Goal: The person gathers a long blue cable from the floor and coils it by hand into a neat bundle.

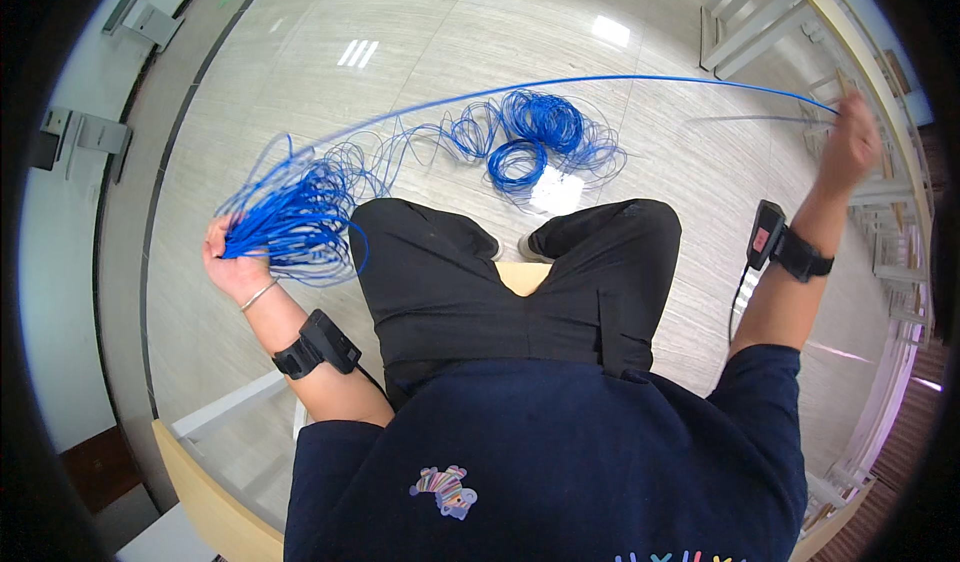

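Note:
My left hand (236,256) is closed around a thick bundle of blue cable loops (292,220), which fan out to the right beside my knee. Far out to the right, my right hand (856,138), slightly blurred, grips a single blue cable strand (600,78) that arcs across from the bundle. On the floor beyond my knees lie a tangled heap of blue cable (551,120) and a smaller, tighter coil (517,166). Loose, thin loops run between the heap and the bundle. What my left palm holds inside is hidden by the strands.
I sit on a pale wooden seat (523,277) above a glossy tiled floor (420,59). Tables with white legs (750,29) stand at the upper right. A wooden tabletop edge (217,502) is at the lower left. Both forearms wear strapped black devices with wires.

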Demonstrator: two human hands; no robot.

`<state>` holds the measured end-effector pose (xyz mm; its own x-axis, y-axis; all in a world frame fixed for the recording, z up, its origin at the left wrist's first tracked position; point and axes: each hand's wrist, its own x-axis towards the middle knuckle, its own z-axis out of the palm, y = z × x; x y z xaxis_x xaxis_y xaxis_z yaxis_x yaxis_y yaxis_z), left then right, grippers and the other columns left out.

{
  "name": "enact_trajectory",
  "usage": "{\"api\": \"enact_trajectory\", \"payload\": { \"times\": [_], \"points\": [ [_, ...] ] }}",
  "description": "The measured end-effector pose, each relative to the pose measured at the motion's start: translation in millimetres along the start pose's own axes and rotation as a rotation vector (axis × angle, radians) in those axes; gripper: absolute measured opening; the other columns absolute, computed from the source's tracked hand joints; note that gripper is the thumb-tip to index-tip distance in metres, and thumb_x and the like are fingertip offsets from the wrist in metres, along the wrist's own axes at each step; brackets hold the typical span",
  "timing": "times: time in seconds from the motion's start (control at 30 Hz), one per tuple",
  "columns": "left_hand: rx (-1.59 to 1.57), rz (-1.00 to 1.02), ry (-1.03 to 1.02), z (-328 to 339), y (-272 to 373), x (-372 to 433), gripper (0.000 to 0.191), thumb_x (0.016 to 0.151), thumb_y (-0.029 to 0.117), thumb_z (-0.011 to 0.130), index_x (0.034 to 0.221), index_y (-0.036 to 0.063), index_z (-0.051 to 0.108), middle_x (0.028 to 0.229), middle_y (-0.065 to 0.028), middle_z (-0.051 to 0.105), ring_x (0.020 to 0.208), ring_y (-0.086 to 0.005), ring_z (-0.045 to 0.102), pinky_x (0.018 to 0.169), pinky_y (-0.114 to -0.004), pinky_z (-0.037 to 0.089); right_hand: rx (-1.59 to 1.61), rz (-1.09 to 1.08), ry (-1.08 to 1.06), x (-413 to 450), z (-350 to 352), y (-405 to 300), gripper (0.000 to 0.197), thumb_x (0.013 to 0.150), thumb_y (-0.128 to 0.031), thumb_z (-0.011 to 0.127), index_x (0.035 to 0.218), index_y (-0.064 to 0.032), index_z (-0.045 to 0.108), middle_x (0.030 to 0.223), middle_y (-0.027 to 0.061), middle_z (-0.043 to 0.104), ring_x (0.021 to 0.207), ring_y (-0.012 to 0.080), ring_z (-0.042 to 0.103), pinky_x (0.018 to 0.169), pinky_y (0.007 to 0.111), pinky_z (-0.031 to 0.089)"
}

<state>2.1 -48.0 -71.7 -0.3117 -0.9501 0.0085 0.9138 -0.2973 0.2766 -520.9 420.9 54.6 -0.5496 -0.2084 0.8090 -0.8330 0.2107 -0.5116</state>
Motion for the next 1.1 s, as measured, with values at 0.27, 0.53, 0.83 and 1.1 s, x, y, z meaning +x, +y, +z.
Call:
{"api": "enact_trajectory", "payload": {
  "times": [0.27, 0.53, 0.83, 1.1],
  "points": [
    [0.190, 0.072, 0.036, 28.7, -14.0, 1.3, 0.017, 0.078, 0.009, 0.039, 0.061, 0.0116, 0.038, 0.051, 0.0029, 0.033, 0.046, -0.0110, 0.036, 0.070, -0.034, 0.041, -0.004, 0.436, -0.983, -86.2, 39.8, 9.6, 0.028, 0.086, -0.026, 0.055, 0.071, -0.0024, 0.056, 0.058, 0.0010, 0.045, 0.055, 0.0092, 0.042, 0.053, 0.025, 0.038],
    [0.381, -0.367, -0.130, 59.4, -117.5, -55.4, 0.022, 0.083, 0.017, 0.044, 0.062, 0.0119, 0.040, 0.049, 0.0047, 0.029, 0.044, -0.0074, 0.029, 0.065, -0.029, 0.041, -0.698, -0.208, -1.190, -164.3, 114.9, -103.1, 0.072, 0.072, -0.033, 0.067, 0.130, -0.0046, 0.033, 0.129, 0.0210, 0.037, 0.122, 0.0334, 0.035, 0.098, 0.048, 0.029],
    [0.111, -1.060, -0.488, 49.2, -174.7, -118.3, 0.035, 0.084, 0.036, 0.048, 0.059, 0.0137, 0.039, 0.041, 0.0071, 0.031, 0.036, -0.0075, 0.031, 0.061, -0.029, 0.040, 0.154, 0.065, -0.932, -212.8, 181.9, -169.7, 0.099, 0.070, -0.039, 0.070, 0.139, -0.0020, 0.009, 0.141, 0.0204, 0.019, 0.131, 0.0366, 0.017, 0.105, 0.039, 0.017],
    [0.121, -1.439, -0.882, 54.7, -182.9, -137.0, 0.031, 0.071, 0.026, 0.066, 0.055, 0.0082, 0.045, 0.044, 0.0004, 0.041, 0.039, -0.0120, 0.040, 0.059, -0.029, 0.041, 0.292, 0.241, -1.042, -205.8, 195.7, -167.3, 0.094, 0.062, -0.017, 0.075, 0.137, -0.0072, 0.019, 0.126, 0.0210, 0.043, 0.110, 0.0338, 0.048, 0.092, 0.035, 0.039]
  ]
}}
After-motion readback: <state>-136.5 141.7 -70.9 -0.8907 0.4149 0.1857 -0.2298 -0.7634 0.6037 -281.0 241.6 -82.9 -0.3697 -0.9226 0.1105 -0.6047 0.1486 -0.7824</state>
